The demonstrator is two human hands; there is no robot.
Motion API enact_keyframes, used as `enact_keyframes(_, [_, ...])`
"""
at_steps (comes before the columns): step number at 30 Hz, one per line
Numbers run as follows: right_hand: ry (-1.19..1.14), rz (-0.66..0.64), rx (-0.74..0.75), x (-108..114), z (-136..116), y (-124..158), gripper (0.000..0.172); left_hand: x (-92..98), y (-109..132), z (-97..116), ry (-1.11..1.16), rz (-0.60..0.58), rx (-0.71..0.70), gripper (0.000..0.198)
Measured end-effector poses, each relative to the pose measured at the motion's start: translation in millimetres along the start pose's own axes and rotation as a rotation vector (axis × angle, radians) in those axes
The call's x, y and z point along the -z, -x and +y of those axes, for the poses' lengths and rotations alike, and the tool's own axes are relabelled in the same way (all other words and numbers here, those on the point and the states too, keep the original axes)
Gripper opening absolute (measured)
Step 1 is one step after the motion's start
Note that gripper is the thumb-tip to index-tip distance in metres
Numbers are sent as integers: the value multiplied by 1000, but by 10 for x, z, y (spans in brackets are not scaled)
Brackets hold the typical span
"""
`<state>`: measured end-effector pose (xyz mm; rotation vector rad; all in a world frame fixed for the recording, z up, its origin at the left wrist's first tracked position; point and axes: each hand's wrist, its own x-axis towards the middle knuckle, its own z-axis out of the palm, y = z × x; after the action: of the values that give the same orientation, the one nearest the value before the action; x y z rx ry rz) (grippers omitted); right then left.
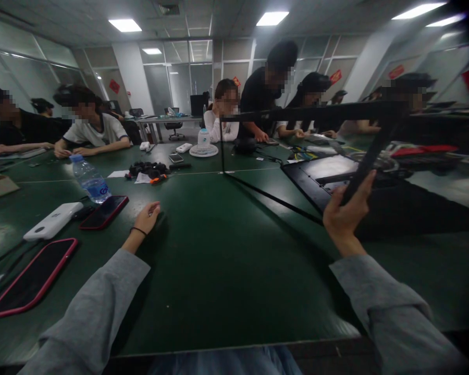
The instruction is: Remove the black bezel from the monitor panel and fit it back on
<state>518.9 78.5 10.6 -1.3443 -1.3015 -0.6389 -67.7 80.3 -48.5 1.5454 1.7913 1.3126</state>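
My right hand [347,213] grips one side of a thin black rectangular frame [308,113], with the fingers wrapped around that side. The frame is tilted up off the table, and its middle is open, so the room shows through it. Behind my right hand lies a flat black panel [406,208] with a pale, shiny area on top. My left hand [146,217], wearing a dark band at the wrist, rests on the green table [226,271]. Its fingers are curled in and nothing shows in them. Nearest to it is a red-edged phone [105,212].
On the left are a water bottle [89,179], a white power bank [53,221] and a larger pink-cased phone [35,276]. Further back lie a tangle of black gear [146,170] and a small white fan [204,146]. Several people sit or stand around the table.
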Motion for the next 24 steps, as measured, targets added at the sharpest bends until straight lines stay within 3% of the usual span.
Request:
enact_keyframes(9, [-209,-132,-107,-118,-163,115,59,-140,108,175,179,12,-68,88])
enact_keyframes(12, [-241,-189,-183,-178,-171,164,56,-163,178,291,197,-79,-118,83])
enact_keyframes(16, [-241,-397,-257,-293,-86,232,59,-142,258,424,199,-172,-100,72])
enact_keyframes(24, [-280,-627,-273,-511,127,392,60,-110,273,485,143,-118,-66,75])
